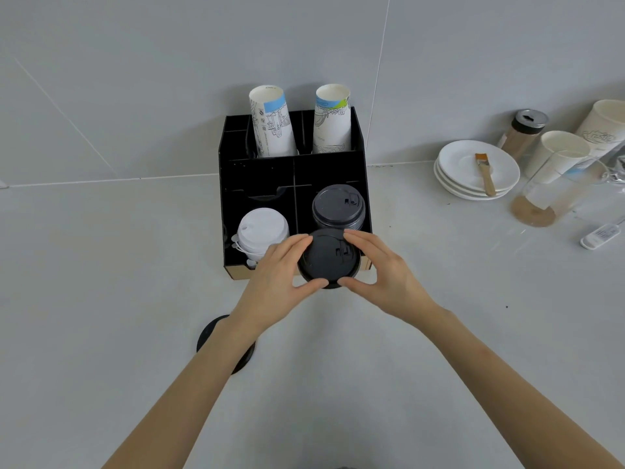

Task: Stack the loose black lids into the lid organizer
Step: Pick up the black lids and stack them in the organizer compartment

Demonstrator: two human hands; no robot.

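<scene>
A black lid organizer (257, 174) stands against the wall. Its front right compartment holds a stack of black lids (336, 206); its front left compartment holds white lids (262, 230). Both hands hold one black lid (326, 258) just in front of the black stack, above the organizer's front edge. My left hand (280, 275) grips its left rim and my right hand (382, 269) grips its right rim. Another loose black lid (211, 333) lies on the counter, mostly hidden under my left forearm.
Two stacks of printed paper cups (270, 126) stand in the organizer's back slots. At the right are stacked white saucers (473, 184) with a brush (485, 174), a shaker jar (521, 133), paper cups (558, 154), a clear cup (551, 194) and a small white item (600, 235).
</scene>
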